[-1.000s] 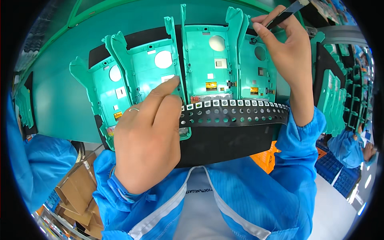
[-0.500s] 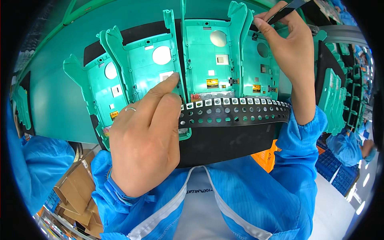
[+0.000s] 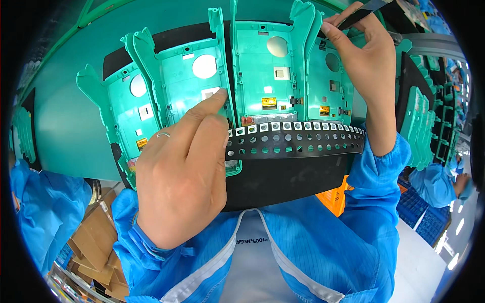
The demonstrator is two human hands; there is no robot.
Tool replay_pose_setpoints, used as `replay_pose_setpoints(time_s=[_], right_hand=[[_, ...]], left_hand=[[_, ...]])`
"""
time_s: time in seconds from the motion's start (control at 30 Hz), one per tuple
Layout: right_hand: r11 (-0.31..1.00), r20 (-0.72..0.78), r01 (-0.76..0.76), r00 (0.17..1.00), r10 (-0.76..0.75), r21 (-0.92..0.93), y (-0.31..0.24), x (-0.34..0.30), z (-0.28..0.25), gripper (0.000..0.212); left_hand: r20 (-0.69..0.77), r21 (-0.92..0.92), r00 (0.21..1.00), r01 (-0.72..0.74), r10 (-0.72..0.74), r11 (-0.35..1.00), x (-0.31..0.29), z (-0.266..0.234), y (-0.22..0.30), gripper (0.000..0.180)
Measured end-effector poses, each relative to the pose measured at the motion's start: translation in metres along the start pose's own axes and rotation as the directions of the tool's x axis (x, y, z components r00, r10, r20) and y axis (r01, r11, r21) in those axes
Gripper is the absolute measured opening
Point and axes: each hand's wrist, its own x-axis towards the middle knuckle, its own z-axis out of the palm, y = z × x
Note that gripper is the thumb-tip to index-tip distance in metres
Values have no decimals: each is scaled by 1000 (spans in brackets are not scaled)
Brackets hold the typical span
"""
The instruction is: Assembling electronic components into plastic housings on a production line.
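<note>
My left hand [image 3: 184,177] reaches over the second green plastic housing [image 3: 177,76] from the left. Its index finger points at a white square in that housing; the other fingers are curled, with the end of a black perforated strip [image 3: 303,142] beneath them. The strip carries a row of white square pads along its upper edge and curves off to the right forearm. My right hand [image 3: 371,60] is closed around a dark, flat, elongated piece [image 3: 361,15] at the upper right, thumb and fingertips beside the rightmost housing [image 3: 331,76]. What the tip touches is hidden.
Two more green housings [image 3: 260,60] [image 3: 118,101] stand in the row on a black mat [image 3: 288,184]. Stacked green parts [image 3: 419,129] lie at the right. An orange crate [image 3: 333,196] sits below the table, cardboard [image 3: 96,242] at lower left. People in blue work nearby.
The left index fingertip has shifted very slightly upward, and the view has moved a little. Both hands otherwise keep their places.
</note>
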Motion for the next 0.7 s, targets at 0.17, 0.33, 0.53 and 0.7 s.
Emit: replay_pose_setpoints(time_s=[0.17, 0.33, 0.53, 0.7], right_hand=[[995, -24, 82, 996, -80, 61, 1, -1, 3, 20], [989, -47, 146, 988, -146, -3, 6, -2, 4, 26], [949, -168, 218, 951, -259, -227, 6, 4, -18, 17], [965, 2, -14, 1000, 14, 260, -9, -7, -60, 12]], left_hand=[[-28, -17, 999, -18, 17, 1000, -1, 1, -3, 4], [4, -129, 1000, 14, -13, 992, -3, -7, 2, 8], [-22, -12, 999, -50, 50, 999, -9, -21, 2, 10], [82, -93, 997, -4, 11, 996, -3, -26, -3, 7]])
